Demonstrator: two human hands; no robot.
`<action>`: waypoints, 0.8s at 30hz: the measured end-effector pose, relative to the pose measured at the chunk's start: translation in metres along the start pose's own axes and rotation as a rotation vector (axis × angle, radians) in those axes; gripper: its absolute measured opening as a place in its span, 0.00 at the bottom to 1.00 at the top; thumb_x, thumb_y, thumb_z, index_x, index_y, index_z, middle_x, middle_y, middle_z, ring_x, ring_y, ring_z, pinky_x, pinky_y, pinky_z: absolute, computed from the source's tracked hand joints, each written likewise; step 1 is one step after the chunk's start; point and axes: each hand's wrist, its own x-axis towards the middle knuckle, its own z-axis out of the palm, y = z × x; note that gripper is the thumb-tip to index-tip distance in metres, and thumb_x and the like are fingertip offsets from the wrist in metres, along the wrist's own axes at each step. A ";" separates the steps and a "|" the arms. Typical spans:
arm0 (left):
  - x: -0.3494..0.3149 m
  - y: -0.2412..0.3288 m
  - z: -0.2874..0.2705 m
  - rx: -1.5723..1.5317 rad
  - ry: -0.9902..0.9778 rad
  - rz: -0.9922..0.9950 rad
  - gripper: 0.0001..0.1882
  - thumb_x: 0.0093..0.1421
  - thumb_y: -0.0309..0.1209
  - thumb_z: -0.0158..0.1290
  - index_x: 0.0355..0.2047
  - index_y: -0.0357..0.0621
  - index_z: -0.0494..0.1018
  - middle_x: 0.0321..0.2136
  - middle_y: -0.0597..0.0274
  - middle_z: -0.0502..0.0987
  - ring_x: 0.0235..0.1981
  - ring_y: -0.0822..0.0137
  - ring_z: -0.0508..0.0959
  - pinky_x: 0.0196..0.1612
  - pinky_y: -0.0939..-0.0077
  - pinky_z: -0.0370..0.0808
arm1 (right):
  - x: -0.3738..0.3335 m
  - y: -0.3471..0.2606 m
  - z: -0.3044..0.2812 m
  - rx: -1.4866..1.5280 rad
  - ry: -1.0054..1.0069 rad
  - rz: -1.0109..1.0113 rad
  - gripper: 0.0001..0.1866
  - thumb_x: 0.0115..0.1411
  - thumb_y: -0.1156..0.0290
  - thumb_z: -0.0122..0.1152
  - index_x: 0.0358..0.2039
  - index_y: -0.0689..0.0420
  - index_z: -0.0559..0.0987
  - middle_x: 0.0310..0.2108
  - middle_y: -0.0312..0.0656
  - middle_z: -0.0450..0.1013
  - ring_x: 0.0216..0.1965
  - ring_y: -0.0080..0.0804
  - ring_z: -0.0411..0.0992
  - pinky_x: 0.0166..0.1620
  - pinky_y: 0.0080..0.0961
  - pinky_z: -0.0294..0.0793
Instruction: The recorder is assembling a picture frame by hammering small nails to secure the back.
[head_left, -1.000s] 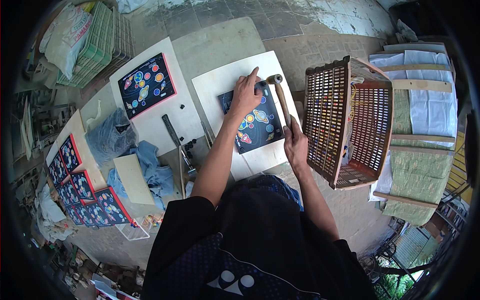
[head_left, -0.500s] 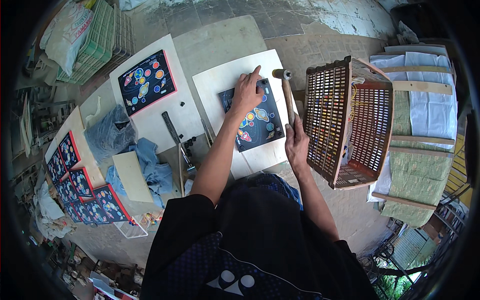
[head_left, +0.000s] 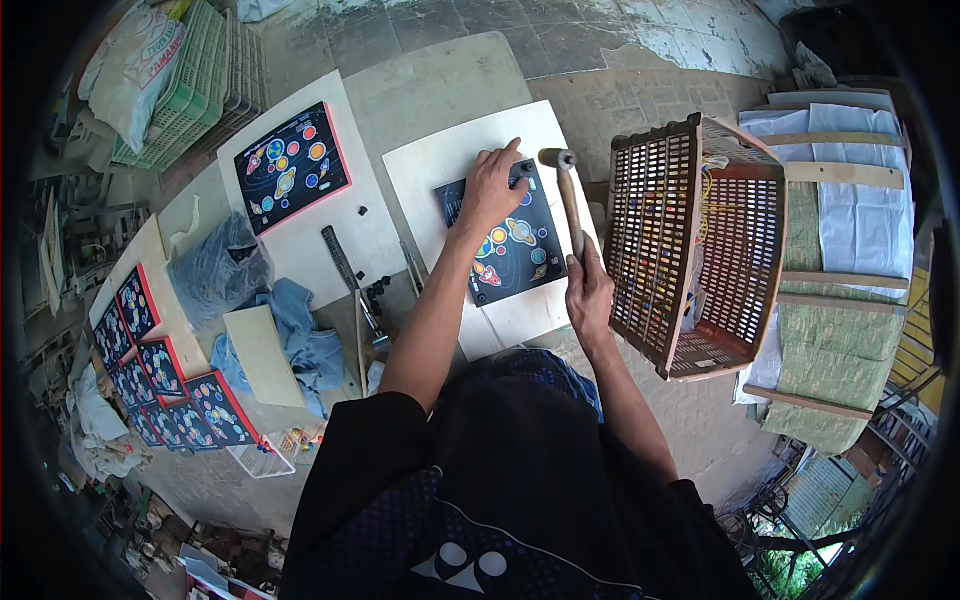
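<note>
On a pale board (head_left: 418, 158) lies a dark panel (head_left: 540, 235) printed with colourful planets and a rocket. Small black round pieces (head_left: 481, 298) sit at some of its corners. My left hand (head_left: 487, 190) rests over the panel's far edge, fingers spread, the thumb near the black piece at the far right corner. Whether its fingertips touch that piece, I cannot tell. A hammer (head_left: 571, 205) with a wooden handle is gripped in my right hand (head_left: 590, 290), just right of the panel. Its metal head points away from me, close to the far right corner.
Right of the board stands a brown plastic basket (head_left: 735, 225) with colourful pieces inside. To the left lie a second planet panel (head_left: 290, 165), a black-handled hammer (head_left: 342, 260), loose black pieces (head_left: 376, 290), a blue cloth (head_left: 300, 330) and a stack of red-edged panels (head_left: 215, 405).
The hammer in my right hand has shifted slightly, its head a little nearer to me and to the left. My left hand stays almost in place over the panel.
</note>
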 end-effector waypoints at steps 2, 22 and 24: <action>0.001 0.001 0.000 0.015 -0.007 0.012 0.35 0.52 0.25 0.63 0.62 0.39 0.67 0.46 0.54 0.80 0.47 0.52 0.76 0.56 0.59 0.73 | 0.001 0.002 0.008 -0.018 0.094 -0.104 0.23 0.70 0.69 0.54 0.64 0.59 0.69 0.37 0.61 0.79 0.35 0.53 0.81 0.39 0.42 0.79; 0.003 0.009 0.006 0.083 0.058 -0.013 0.12 0.56 0.34 0.62 0.41 0.51 0.83 0.40 0.67 0.80 0.42 0.59 0.76 0.49 0.64 0.75 | -0.006 0.015 -0.006 0.139 -0.052 0.237 0.23 0.70 0.65 0.55 0.62 0.62 0.71 0.32 0.50 0.78 0.31 0.30 0.74 0.38 0.33 0.75; 0.003 0.009 0.006 0.079 0.075 -0.012 0.09 0.58 0.32 0.61 0.39 0.49 0.84 0.37 0.68 0.81 0.41 0.59 0.76 0.48 0.64 0.75 | -0.008 0.018 -0.005 0.187 -0.037 0.266 0.23 0.70 0.65 0.55 0.62 0.62 0.71 0.31 0.48 0.77 0.30 0.28 0.72 0.37 0.31 0.75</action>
